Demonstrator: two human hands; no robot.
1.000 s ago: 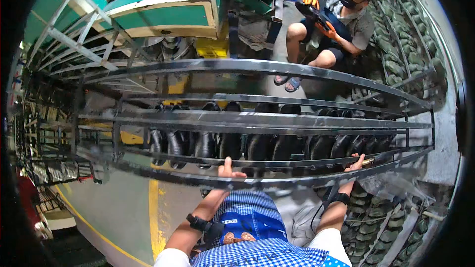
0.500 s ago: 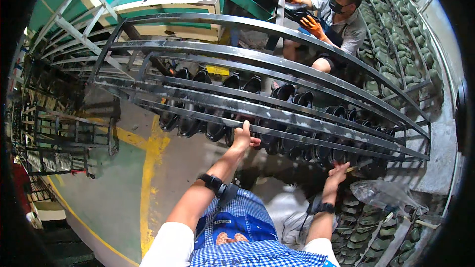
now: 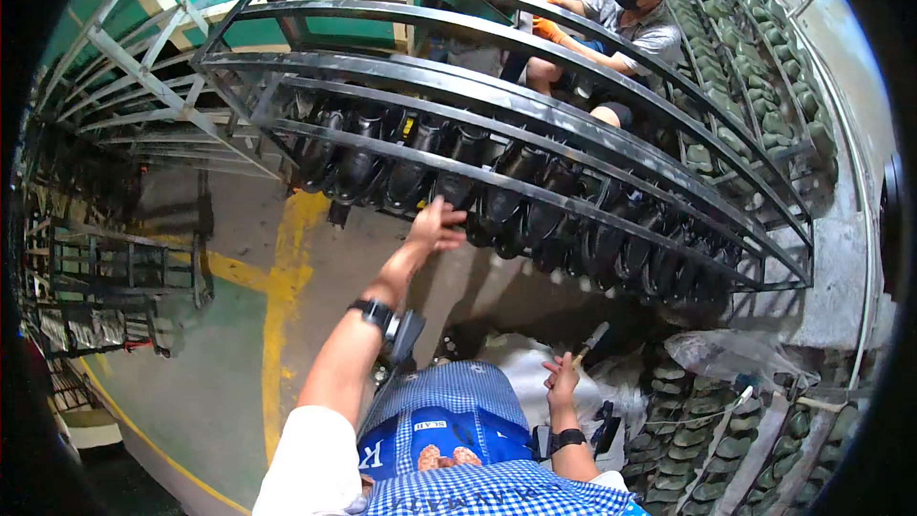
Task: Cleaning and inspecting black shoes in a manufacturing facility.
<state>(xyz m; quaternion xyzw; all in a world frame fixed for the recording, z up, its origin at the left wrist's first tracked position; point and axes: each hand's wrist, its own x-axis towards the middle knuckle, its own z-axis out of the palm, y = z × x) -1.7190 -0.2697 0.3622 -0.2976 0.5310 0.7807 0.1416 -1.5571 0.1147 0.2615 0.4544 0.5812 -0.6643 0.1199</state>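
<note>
My left hand [image 3: 437,226] is just below the lower rail of a black metal rack [image 3: 535,186], its fingers apart and nothing in them. Black shoes [image 3: 465,158] stand side by side in a long row inside the rack, partly covered by its bars. Close to my apron, my right hand [image 3: 564,379] grips a slim brush-like tool [image 3: 594,336] with a pale handle and a greyish flat end. The tool points up and away from me, apart from the shoes.
Beyond the rack sits a co-worker [image 3: 630,24] in orange gloves. Shelves of grey-green shoe lasts [image 3: 735,86] stand at the right, and more lasts [image 3: 688,435] lie at the lower right beside a clear plastic bag [image 3: 731,355]. Metal racks [image 3: 124,268] stand at the left.
My left hand has come off the rack's rail. My right hand has drawn back from the rack toward my body with the tool. The rack sits higher in view.
</note>
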